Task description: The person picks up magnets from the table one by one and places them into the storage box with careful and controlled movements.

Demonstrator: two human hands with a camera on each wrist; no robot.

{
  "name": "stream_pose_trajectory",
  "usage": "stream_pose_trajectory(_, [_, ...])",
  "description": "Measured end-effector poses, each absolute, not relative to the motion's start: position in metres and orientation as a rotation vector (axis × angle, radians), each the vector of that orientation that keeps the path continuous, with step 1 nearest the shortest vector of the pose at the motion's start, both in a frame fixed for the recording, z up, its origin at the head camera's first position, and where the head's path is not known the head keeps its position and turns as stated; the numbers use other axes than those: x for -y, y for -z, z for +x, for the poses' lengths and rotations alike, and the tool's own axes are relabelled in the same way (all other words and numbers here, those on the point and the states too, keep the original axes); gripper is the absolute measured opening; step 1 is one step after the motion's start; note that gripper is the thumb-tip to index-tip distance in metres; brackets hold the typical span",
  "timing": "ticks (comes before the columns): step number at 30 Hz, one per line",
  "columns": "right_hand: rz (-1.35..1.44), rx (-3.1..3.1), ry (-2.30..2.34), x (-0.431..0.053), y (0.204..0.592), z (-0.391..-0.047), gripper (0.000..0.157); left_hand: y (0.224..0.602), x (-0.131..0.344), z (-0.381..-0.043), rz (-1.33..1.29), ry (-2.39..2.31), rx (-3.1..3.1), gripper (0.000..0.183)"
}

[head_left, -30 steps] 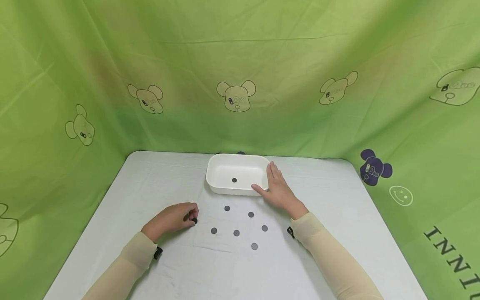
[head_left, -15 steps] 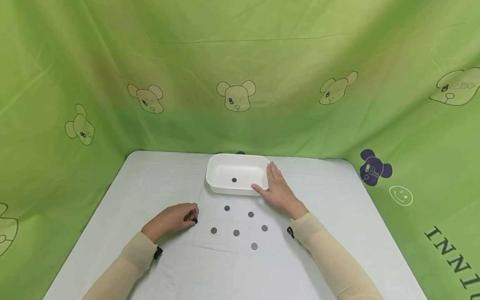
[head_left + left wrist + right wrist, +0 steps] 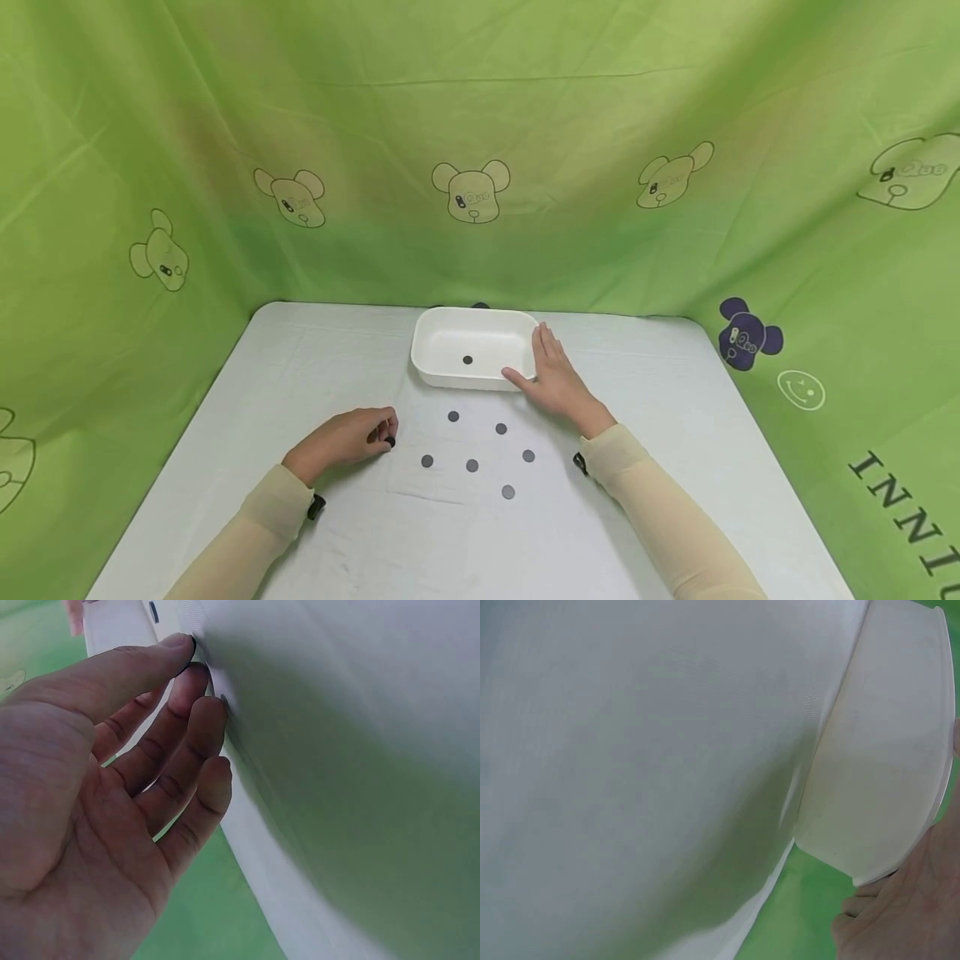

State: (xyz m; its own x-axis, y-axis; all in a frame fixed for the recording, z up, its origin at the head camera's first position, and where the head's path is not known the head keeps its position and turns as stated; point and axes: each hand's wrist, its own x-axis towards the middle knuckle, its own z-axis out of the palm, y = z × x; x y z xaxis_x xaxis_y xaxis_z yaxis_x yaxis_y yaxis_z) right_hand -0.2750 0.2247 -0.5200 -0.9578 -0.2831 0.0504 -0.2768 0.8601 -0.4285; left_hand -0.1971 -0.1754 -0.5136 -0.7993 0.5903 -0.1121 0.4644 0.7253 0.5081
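In the head view my left hand point(image 3: 348, 435) is low over the left part of the table and pinches a small black disc point(image 3: 390, 442) between thumb and fingertips. The left wrist view shows only the disc's dark edge, below the thumb tip. My right hand point(image 3: 557, 379) rests against the right end of a white oblong tray point(image 3: 480, 383), its fingers straight along the end and its thumb over the front rim. One dark disc point(image 3: 468, 360) lies inside the tray. Several grey discs point(image 3: 472, 466) lie apart from each other on the table in front of it.
A white cloth covers the table point(image 3: 315, 358), and the tray stands near its back edge. Green curtains point(image 3: 480, 100) printed with bear heads hang around the back and sides. Dark wrist bands point(image 3: 316, 507) show at both sleeves.
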Motion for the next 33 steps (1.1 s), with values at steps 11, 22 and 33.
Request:
stream_pose_trajectory(11, [-0.439, -3.014, 0.693, -0.224, 0.52, -0.275, 0.116, 0.516, 0.176, -0.198, 0.827, -0.741, -2.634, 0.017])
stream_pose_trajectory(22, [-0.433, -2.996, 0.702, -0.224, 0.518, -0.273, 0.117, 0.515, 0.171, -0.199, 0.848, -0.776, -2.659, 0.016])
stream_pose_trajectory(33, [-0.432, -2.992, 0.697, -0.225, 0.519, -0.274, 0.116, 0.514, 0.164, -0.206, 0.795, -0.813, -2.69, 0.015])
